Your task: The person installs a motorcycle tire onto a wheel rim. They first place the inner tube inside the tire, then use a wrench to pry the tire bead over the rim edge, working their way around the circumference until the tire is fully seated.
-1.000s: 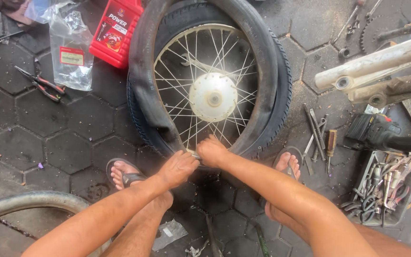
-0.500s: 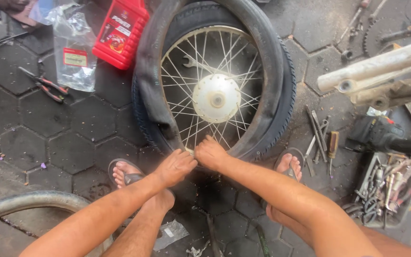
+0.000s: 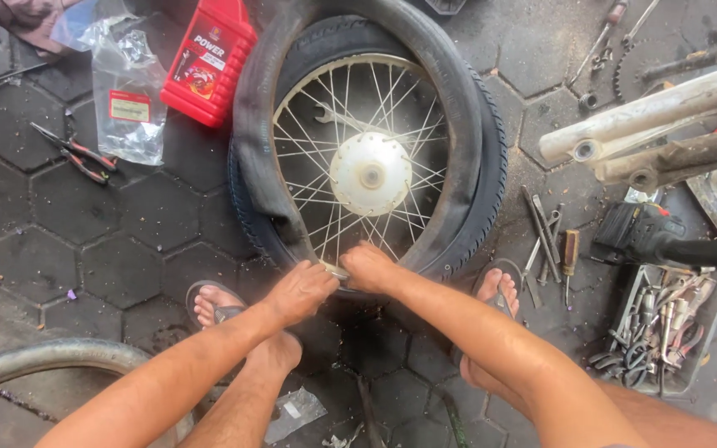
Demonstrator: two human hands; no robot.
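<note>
Head view, looking down at your own arms and sandalled feet on grey hexagonal paving. A spoked motorcycle wheel with a black rubber tyre (image 3: pixel 491 166) lies flat on the ground in front of you, its pale round hub (image 3: pixel 370 173) in the middle. A limp black rubber inner tube (image 3: pixel 251 141) is draped over the rim, loose from the tyre on the left and far sides.

Your left hand (image 3: pixel 302 290) is curled almost closed at the near edge of the rim, fingers pinching what looks like a small metal part. Your right hand (image 3: pixel 368 267) is closed just beside it, touching the same spot; what it grips is hidden.

A red plastic oil bottle (image 3: pixel 207 60) stands just left of the wheel, with a clear plastic bag (image 3: pixel 129 99) and red-handled pliers (image 3: pixel 76 153) farther left. Long metal tyre levers (image 3: pixel 541 232) lie to the right, near a tray of jumbled tools (image 3: pixel 661 332).

The risk, as it seems: the tube could get pinched or nicked against the rim edge if your hands pull hard, and your fingers, close together by the spokes, could slip and get scraped.
</note>
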